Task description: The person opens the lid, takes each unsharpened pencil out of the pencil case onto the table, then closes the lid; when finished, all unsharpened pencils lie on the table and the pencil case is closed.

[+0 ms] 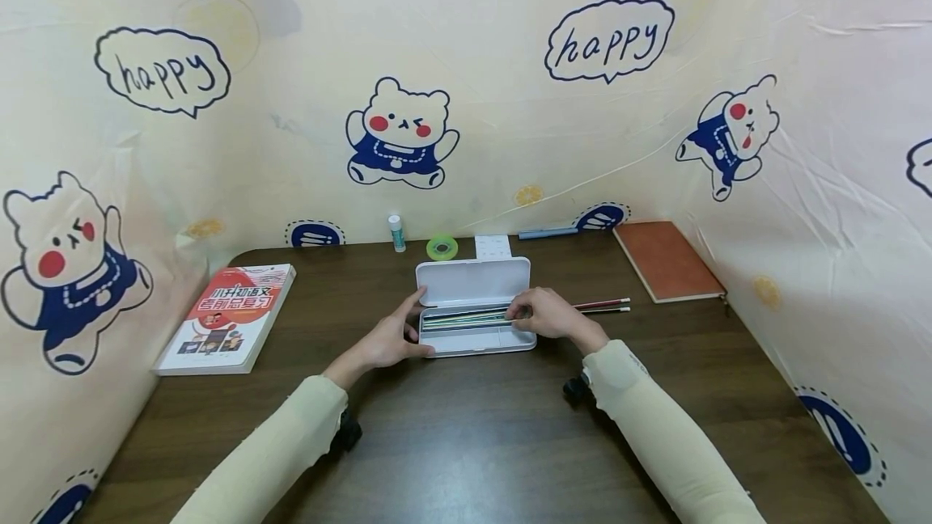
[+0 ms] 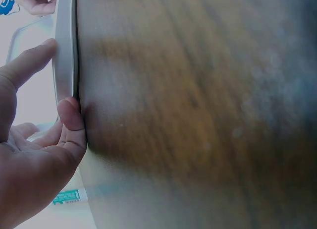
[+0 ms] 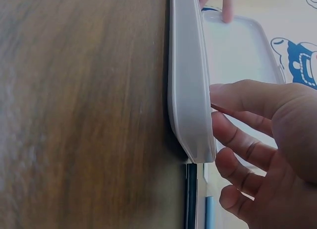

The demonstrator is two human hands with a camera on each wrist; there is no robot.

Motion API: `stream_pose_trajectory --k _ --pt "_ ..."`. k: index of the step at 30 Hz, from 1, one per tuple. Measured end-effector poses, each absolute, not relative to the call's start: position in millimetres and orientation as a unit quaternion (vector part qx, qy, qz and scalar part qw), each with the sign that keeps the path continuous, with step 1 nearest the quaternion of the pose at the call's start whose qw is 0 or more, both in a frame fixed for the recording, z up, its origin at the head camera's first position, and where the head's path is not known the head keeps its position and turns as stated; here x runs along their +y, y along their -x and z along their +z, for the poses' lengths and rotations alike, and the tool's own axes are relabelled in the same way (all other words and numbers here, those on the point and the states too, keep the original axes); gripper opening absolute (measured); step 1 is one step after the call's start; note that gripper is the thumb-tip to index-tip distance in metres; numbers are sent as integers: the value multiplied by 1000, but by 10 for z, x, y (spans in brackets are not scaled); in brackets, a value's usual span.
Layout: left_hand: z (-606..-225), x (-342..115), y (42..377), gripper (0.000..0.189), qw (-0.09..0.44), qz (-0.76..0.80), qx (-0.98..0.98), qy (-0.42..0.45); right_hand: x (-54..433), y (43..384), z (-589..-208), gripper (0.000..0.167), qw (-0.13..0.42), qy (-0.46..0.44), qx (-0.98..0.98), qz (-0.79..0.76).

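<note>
A white pencil case (image 1: 476, 340) lies on the table with its lid (image 1: 473, 281) raised at the back. Several thin pencils (image 1: 466, 318) lie lengthwise inside it. My left hand (image 1: 389, 338) grips the case's left end, thumb at the front corner and index finger against the lid. Over the right end, my right hand (image 1: 549, 314) reaches in; in the right wrist view its thumb and fingers meet on a thin reddish pencil (image 3: 223, 110). Two pencil ends (image 1: 604, 306) with white tips show to the right of that hand, their other parts hidden.
At the back stand or lie a glue stick (image 1: 396, 233), green tape roll (image 1: 442, 247), white card (image 1: 493, 247) and blue pen (image 1: 548, 233). A brown notebook (image 1: 670, 261) lies back right, a thick book (image 1: 226, 320) at left. Printed cloth (image 1: 495, 144) surrounds the table (image 1: 466, 443).
</note>
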State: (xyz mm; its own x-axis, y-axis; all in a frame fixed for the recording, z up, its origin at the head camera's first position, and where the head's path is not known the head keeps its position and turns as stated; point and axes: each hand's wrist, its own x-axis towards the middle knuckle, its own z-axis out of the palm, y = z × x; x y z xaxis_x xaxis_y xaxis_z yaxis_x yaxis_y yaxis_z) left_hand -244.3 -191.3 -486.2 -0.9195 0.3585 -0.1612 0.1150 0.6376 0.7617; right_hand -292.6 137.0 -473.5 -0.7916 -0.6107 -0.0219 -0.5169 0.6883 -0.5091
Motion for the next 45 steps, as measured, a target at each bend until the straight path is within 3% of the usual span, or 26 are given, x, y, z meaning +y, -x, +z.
stream_pose_trajectory --k 24,45 --pt "-4853 -1903 2422 110 152 408 891 -130 1379 2938 -4706 11 115 284 912 -273" --pt "-4867 -1921 2428 110 150 411 888 -138 1889 2993 -4496 6 92 241 907 -332"
